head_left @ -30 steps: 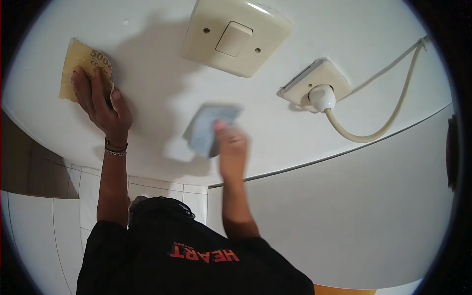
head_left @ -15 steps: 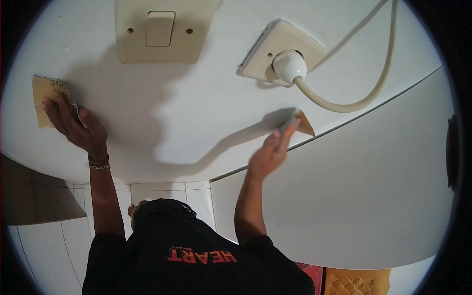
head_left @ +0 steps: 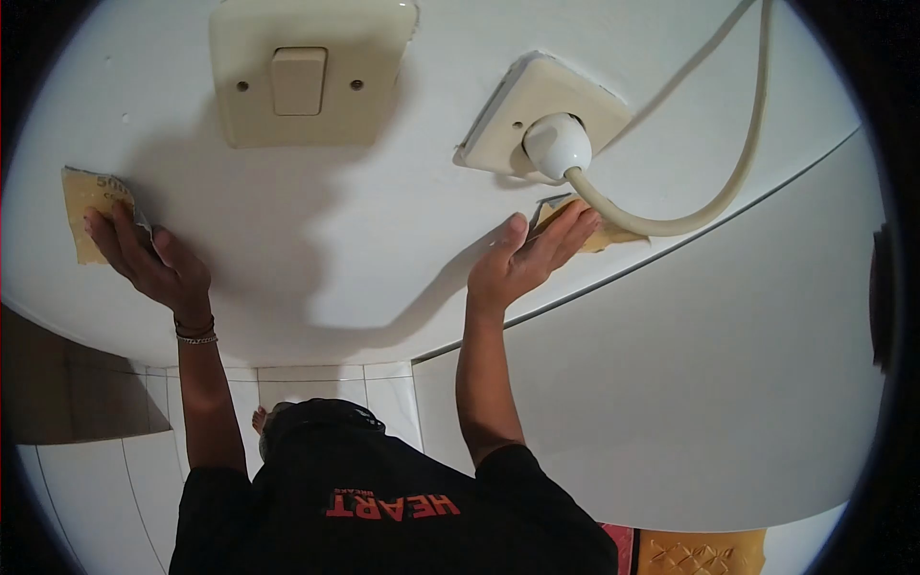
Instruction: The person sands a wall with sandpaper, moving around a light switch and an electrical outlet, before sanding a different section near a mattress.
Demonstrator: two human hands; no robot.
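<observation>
My left hand (head_left: pixel 158 264) presses a tan piece of sandpaper (head_left: pixel 80 203), printed with "500", flat to the white wall (head_left: pixel 268 220) at the left. Its fingers lie over the sheet and the thumb stands apart. On the right, my right hand (head_left: pixel 513 268) holds a second tan piece of sandpaper (head_left: pixel 613 237) against the wall, just under the plug's cable. The fingers are stretched over this sheet and cover much of it, with the thumb held off to the left.
A light switch (head_left: pixel 297 86) is above, between the hands. A white plug (head_left: pixel 558 146) sits in a socket (head_left: pixel 513 105), its cable (head_left: pixel 714 211) looping close to my right hand. A large grey-white panel (head_left: pixel 690 374) borders the wall at the right. White tiles (head_left: pixel 307 383) lie below.
My right hand has turned, and its sandpaper now lies flatter on the wall below the cable, showing more of its face. My left hand stays on its sheet. The view has shifted slightly.
</observation>
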